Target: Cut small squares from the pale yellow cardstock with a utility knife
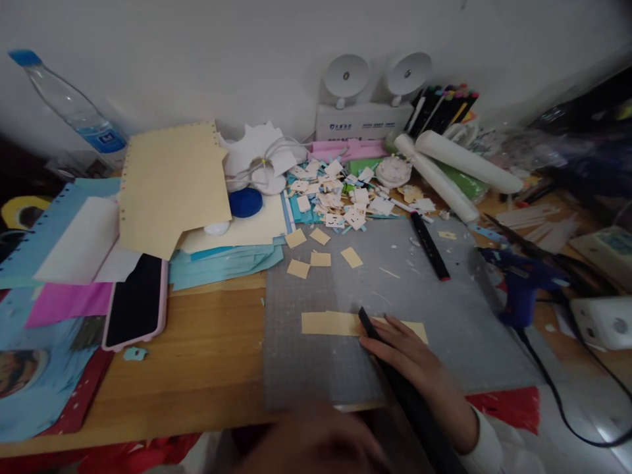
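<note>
A long black straight bar (395,382) lies slantwise across a pale yellow paper strip (330,322). My right hand (409,355) holds the bar down near its far end, with fingertips on the strip and bar. Under both is a grey cutting mat (320,368). At the lower edge my left hand (316,441) is smeared by motion; its fingers and anything in them cannot be made out. Several small yellow paper rectangles (320,259) are scattered beyond the strip. A black marker (429,247) rests farther back on the mat.
A heap of small paper cutouts (340,194) covers the mat's back edge. To the right are a blue glue gun (523,283) and its cord. Leftward lie a phone (135,303), yellow notebook sheets (172,184) and blue papers (227,266). A bottle (81,115) stands behind.
</note>
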Demonstrator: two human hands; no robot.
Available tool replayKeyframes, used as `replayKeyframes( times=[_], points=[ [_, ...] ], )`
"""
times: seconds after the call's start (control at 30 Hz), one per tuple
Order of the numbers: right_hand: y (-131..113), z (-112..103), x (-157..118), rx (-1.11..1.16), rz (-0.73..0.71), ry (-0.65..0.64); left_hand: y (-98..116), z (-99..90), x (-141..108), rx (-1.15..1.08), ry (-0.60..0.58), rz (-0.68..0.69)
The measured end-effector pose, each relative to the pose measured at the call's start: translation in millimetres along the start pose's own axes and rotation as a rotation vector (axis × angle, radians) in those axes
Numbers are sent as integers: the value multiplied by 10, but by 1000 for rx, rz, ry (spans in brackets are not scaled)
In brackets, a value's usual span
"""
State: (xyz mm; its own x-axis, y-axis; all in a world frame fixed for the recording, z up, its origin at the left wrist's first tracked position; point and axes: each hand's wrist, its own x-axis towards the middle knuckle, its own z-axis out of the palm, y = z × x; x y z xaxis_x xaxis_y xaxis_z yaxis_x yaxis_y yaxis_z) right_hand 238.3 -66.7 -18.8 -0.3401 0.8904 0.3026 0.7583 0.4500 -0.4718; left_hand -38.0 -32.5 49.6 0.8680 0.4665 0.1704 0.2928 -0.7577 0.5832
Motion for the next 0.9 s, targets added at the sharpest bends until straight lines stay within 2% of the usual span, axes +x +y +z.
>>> replayKeyframes(
  times=[0.1,0.17,0.2,0.5,0.63,0.77,0.9],
  points=[
    [-5,-4,9,-2,0,5,-336,-47,209,53,155,-293],
    [-4,1,10,-12,6,5,-511,-93,349,88,115,-442],
    [-3,5,8,-17,10,4,-572,-115,407,92,92,-475],
    [6,10,24,-32,-25,44,-728,-239,629,-25,-26,-533],
    [-9,-12,46,-58,-33,34,-793,-425,668,-144,-80,-521],
    [-17,-19,60,-56,-39,50,-882,-647,684,-190,-11,-519],
    [5,8,48,-44,-28,41,-1027,-660,774,-193,117,-508]
  ],
)
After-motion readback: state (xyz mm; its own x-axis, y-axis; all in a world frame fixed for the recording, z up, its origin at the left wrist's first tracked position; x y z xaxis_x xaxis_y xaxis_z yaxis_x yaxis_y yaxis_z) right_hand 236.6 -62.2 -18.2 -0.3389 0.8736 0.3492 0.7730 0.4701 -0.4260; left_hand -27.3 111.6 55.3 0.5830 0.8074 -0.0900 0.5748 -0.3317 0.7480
